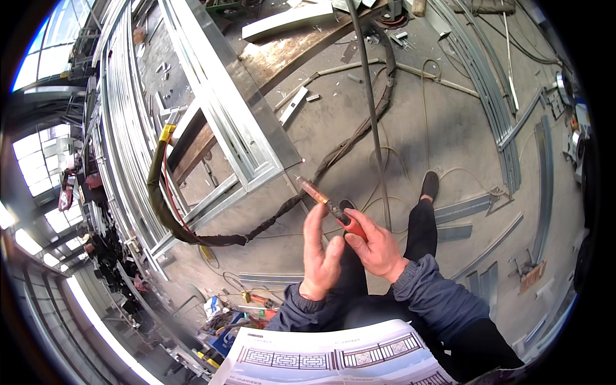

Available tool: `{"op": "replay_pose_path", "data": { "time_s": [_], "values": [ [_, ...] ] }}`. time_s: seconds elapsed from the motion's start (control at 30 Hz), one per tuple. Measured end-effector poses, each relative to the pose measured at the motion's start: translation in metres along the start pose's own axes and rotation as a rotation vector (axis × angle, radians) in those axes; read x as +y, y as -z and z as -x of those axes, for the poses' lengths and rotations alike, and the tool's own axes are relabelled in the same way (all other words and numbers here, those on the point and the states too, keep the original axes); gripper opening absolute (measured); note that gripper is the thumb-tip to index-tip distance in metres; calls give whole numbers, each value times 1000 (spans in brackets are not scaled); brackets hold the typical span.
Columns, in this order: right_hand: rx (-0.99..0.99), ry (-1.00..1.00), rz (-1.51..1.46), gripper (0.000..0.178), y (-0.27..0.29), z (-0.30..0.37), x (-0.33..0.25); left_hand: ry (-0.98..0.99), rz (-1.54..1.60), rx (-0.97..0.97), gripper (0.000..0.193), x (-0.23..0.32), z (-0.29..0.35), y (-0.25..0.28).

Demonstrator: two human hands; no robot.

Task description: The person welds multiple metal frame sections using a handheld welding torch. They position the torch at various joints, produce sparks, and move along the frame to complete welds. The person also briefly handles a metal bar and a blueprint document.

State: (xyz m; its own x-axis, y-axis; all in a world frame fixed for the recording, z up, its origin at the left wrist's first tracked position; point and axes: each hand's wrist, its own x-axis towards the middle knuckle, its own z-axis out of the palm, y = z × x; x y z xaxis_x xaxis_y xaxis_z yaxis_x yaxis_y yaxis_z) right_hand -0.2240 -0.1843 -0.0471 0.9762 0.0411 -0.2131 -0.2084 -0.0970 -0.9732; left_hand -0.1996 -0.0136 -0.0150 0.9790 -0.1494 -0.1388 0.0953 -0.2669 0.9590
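Note:
My right hand (380, 249) is closed round the red handle of a slim, rod-like tool (314, 191). The tool has a dark middle and an orange, copper-coloured front part; its exact kind is unclear. It points up and left, its thin tip near the corner of a silvery metal frame (266, 168). My left hand (319, 256) is beside the tool, fingers upright and thumb apart. Its fingertips are close to the tool's front part, and whether they touch it I cannot tell. Nothing shows within the left palm.
A thick dark wrapped cable (276, 221) loops across the floor past the frame. Long metal profiles (491, 96) lie at the right. A wooden board (298, 58) is at the far side. In front of me is a printed sheet (333, 359) with railing pictures; tools (256, 305) lie lower left.

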Motion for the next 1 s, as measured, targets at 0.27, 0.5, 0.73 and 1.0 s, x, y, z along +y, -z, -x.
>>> {"op": "replay_pose_path", "data": {
  "time_s": [0.27, 0.5, 0.73, 1.0],
  "values": [
    [-67, -51, 38, 60, 3, -14, -4, 37, -258, 41, 79, 16, -2, -44],
    [-80, -42, 27, 58, 1, -21, -1, 43, -312, 28, 84, 15, -6, -38],
    [-63, -56, 9, 56, -3, -25, -3, 12, -358, 17, 86, 14, -12, -35],
    [-63, -70, 21, 56, -5, -27, -2, 15, -374, 15, 86, 14, -14, -33]
  ]
}}
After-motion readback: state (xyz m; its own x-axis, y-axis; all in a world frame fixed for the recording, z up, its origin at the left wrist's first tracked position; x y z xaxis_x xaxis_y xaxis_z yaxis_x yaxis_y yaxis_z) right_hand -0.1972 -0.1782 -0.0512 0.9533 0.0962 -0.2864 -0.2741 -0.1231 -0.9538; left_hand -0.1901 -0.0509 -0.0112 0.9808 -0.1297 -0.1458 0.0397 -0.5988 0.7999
